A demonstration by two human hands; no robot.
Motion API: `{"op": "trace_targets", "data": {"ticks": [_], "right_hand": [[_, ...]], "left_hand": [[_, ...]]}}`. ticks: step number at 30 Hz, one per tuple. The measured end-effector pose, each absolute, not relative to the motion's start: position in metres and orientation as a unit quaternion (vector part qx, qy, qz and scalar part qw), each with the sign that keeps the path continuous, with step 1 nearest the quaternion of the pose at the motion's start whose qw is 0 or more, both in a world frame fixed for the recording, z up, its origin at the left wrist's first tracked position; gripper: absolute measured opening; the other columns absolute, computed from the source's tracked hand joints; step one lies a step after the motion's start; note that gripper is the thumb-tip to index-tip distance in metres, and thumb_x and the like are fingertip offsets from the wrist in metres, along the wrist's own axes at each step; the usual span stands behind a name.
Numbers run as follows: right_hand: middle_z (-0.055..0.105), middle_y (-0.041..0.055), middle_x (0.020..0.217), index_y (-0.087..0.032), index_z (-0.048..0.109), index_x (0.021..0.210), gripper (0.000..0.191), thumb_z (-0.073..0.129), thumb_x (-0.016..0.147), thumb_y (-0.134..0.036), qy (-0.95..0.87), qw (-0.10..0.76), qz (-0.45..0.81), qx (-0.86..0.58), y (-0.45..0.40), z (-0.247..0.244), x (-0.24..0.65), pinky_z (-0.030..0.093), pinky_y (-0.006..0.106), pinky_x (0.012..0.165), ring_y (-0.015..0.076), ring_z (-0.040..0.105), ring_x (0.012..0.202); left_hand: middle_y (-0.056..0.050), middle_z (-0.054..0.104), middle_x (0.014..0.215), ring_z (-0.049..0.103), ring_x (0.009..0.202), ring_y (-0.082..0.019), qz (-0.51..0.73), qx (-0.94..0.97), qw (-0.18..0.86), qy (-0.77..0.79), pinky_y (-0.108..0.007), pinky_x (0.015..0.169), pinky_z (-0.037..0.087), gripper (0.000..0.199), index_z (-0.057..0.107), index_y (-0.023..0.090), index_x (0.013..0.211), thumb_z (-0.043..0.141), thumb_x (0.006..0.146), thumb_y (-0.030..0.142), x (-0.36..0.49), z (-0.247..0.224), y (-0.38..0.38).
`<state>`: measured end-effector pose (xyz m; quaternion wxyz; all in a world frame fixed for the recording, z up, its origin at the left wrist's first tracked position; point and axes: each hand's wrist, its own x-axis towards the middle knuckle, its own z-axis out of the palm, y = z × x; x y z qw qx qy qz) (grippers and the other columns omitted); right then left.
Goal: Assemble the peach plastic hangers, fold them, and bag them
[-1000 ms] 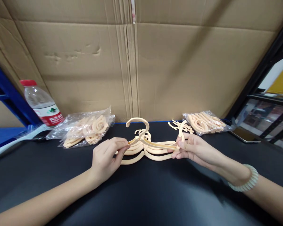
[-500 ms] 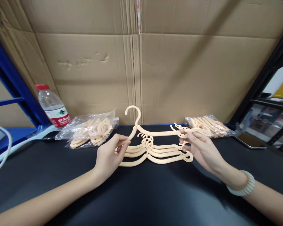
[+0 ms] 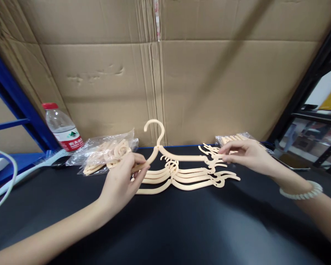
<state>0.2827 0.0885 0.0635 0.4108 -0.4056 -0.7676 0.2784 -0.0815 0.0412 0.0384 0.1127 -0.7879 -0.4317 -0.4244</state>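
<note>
A cream plastic clothes hanger (image 3: 182, 158) is held up at an angle, its hook towards the cardboard. My left hand (image 3: 124, 173) is closed in a pinch on the hanger's left arm, hiding that end. At the other end, the thumb and forefinger of my right hand (image 3: 245, 156) close around the thin tip. Their exact contact is hard to make out. Beneath lies a row of several similar hangers (image 3: 191, 187), overlapping on the black tabletop (image 3: 165, 228), with slim prongs sticking out at their right ends.
Clear bags of cream plastic parts lie at left (image 3: 107, 152) and right (image 3: 234, 138), the right one partly behind my hand. A water bottle (image 3: 64, 129) with a red cap stands at left by a pale cable (image 3: 13, 176). A cardboard sheet (image 3: 99, 84) closes off the back.
My right hand has moved right and slightly up, uncovering the right ends of the hangers lying below. My left hand keeps its pinch and has shifted slightly left with the hanger.
</note>
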Motion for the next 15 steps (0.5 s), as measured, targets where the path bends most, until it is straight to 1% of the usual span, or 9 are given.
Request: {"op": "trace_targets", "data": {"ticks": [3,6,8,12,15], "right_hand": [[0.071,0.0038,0.079,-0.019,0.072,0.081,0.021,0.07,0.08,-0.041,-0.856,0.221,0.231,-0.406,0.086,0.07,0.289,0.05,0.029,0.064,0.0182,0.065,0.072],[0.071,0.0028,0.077,-0.018,0.072,0.08,0.016,0.066,0.083,-0.033,-0.881,0.097,0.236,-0.399,0.081,0.072,0.291,0.049,0.028,0.067,0.0172,0.064,0.072],[0.07,0.0028,0.075,-0.018,0.072,0.081,0.014,0.065,0.082,-0.029,-0.879,0.056,0.248,-0.403,0.08,0.071,0.291,0.048,0.027,0.065,0.0168,0.063,0.071],[0.068,0.0036,0.073,-0.016,0.072,0.079,0.014,0.064,0.08,-0.027,-0.871,0.02,0.258,-0.418,0.081,0.066,0.29,0.045,0.026,0.06,0.0169,0.061,0.067],[0.069,0.0041,0.074,-0.016,0.072,0.078,0.012,0.063,0.079,-0.023,-0.864,0.003,0.269,-0.426,0.083,0.062,0.287,0.044,0.025,0.06,0.0171,0.062,0.068]], "left_hand": [[-0.002,0.055,0.084,0.057,0.071,-0.013,-0.367,-0.835,0.093,-0.4,-0.022,0.06,0.045,0.004,0.051,0.019,0.09,0.053,0.093,0.019,-0.086,0.028,0.029],[-0.001,0.052,0.077,0.054,0.069,-0.014,-0.303,-0.871,0.086,-0.376,-0.024,0.059,0.042,0.009,0.05,0.019,0.084,0.051,0.092,0.015,-0.088,0.021,0.02],[0.0,0.053,0.075,0.052,0.067,-0.016,-0.258,-0.889,0.083,-0.368,-0.028,0.061,0.04,0.013,0.048,0.02,0.078,0.05,0.09,0.014,-0.086,0.021,0.017],[0.0,0.055,0.073,0.051,0.067,-0.017,-0.206,-0.902,0.055,-0.376,-0.034,0.07,0.039,0.013,0.048,0.02,0.075,0.049,0.088,0.015,-0.084,0.022,0.015],[0.0,0.056,0.073,0.052,0.066,-0.017,-0.193,-0.898,0.043,-0.392,-0.034,0.069,0.038,0.012,0.049,0.02,0.075,0.049,0.088,0.017,-0.085,0.021,0.015]]}}
